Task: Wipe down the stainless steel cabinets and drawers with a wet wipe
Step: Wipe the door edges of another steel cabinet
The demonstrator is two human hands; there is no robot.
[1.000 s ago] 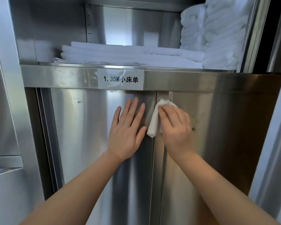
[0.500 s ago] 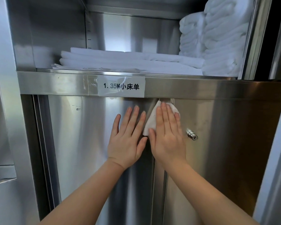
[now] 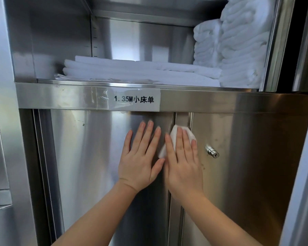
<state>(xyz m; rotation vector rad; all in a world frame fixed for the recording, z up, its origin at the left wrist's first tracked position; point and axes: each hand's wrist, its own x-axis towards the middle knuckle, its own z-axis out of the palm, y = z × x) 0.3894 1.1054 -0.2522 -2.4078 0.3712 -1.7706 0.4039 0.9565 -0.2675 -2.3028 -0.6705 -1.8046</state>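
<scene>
Wipe (image 3: 174,137) lies under flat right hand (image 3: 183,160) on the vertical door seam (image 3: 173,201), centre frame; left hand (image 3: 140,157) flat, empty.

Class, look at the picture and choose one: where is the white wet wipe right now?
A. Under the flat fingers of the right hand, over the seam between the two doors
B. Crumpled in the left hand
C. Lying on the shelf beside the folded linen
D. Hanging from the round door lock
A: the wet wipe lies under the right hand, pressed flat at the seam between the doors; the left hand rests bare on the left door.
</scene>
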